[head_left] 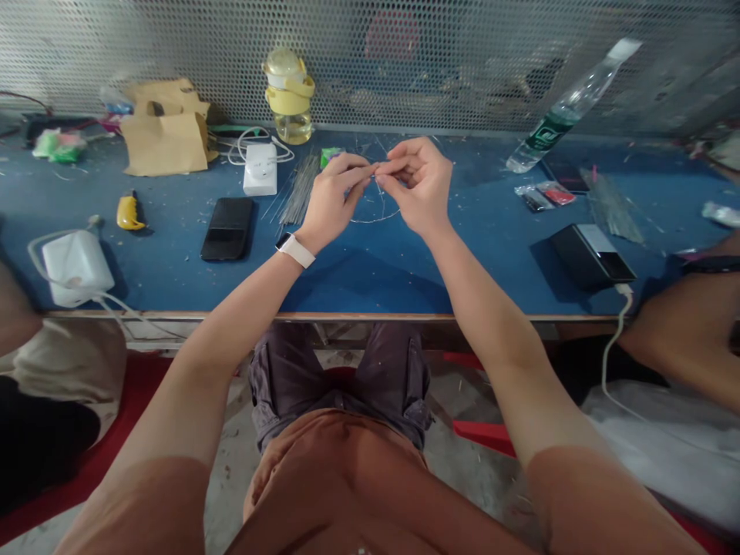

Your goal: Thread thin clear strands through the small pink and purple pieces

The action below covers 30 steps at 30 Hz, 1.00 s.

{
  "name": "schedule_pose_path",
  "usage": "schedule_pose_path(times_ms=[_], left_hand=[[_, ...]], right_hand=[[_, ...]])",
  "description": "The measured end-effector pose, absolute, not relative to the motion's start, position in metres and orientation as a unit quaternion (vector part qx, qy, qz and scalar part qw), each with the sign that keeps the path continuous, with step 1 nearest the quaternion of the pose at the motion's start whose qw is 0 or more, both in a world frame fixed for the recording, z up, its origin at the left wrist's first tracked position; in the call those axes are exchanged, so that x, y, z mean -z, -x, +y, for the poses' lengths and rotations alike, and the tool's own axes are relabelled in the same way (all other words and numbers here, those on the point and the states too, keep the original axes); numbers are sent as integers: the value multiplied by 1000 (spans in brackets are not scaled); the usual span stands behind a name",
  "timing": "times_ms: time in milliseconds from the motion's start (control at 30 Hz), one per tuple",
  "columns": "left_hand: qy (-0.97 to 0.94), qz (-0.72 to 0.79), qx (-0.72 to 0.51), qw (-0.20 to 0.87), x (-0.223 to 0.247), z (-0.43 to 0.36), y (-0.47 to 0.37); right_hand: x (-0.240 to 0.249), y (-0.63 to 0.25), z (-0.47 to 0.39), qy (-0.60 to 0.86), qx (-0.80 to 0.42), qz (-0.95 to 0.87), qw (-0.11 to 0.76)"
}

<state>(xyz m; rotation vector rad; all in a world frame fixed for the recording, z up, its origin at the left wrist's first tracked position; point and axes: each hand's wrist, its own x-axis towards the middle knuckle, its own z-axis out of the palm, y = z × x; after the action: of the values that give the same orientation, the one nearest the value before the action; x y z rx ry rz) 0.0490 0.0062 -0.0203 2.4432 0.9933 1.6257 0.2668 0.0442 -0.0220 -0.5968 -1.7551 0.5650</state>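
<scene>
Blue table (370, 281), its near edge toward me. Black phone (227, 229) on the left. Thin wire (375, 221) in the middle, curving below my fingertips. Left hand (335, 196) looks pinched on it, right hand (426, 183) too, tips meeting; exact grip too small for me to tell. If I loosen either pinch, springy wire could flick free; uneven pulling could kink it. Wire bundle (299, 189) just left, might snag an end. Yellow-lidded bottle (294, 127) farther back.
</scene>
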Motion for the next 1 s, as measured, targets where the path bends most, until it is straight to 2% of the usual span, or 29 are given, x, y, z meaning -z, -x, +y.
schedule_pose_path(times_ms=[600,1000], left_hand=[[-739,292,-547,263,17,12,-46],[-818,361,-447,42,12,8,-34]], right_hand=[[16,-267,40,247,-217,-756,567],[19,-260,34,263,-235,-764,540]])
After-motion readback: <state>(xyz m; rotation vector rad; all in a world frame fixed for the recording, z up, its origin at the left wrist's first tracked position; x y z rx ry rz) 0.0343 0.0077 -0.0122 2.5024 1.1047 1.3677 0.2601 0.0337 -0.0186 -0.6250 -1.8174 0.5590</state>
